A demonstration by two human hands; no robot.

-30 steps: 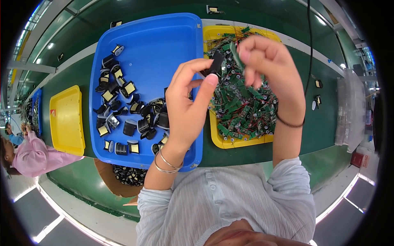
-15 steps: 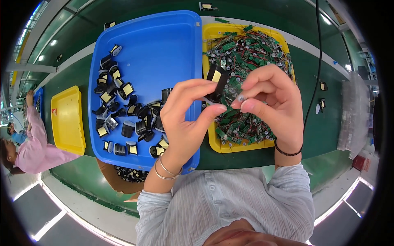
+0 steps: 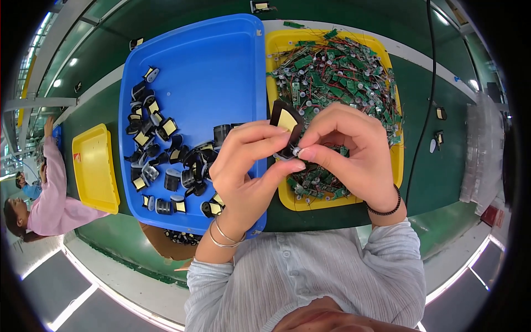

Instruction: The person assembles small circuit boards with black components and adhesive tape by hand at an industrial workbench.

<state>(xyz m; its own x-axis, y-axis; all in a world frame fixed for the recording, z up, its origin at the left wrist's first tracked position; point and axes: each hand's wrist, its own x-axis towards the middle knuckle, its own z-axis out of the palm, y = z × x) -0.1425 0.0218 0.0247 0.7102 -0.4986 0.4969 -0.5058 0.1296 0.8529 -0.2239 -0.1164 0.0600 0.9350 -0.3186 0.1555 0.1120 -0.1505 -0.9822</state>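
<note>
My left hand [image 3: 249, 171] pinches a small black part with a yellow patch [image 3: 286, 120] between thumb and fingers, above the gap between two trays. My right hand [image 3: 354, 152] meets it from the right, its thumb and forefinger closed on a tiny piece with a pale round end [image 3: 296, 151] pressed against the black part. Under the hands lie a blue tray [image 3: 221, 61] with several like black-and-yellow parts [image 3: 160, 149] and a yellow tray [image 3: 395, 160] heaped with small green circuit boards [image 3: 332, 69] and wires.
A smaller empty yellow tray [image 3: 94, 166] lies at the left on the green bench [image 3: 437, 166]. A brown box [image 3: 166, 243] with black parts sits below the blue tray. A black cable [image 3: 426, 88] hangs at the right. Another person in a pink sleeve [image 3: 52, 188] works at far left.
Both hands have come down and together from higher over the trays. The right hand, earlier apart and raised, now touches the black part held in the left.
</note>
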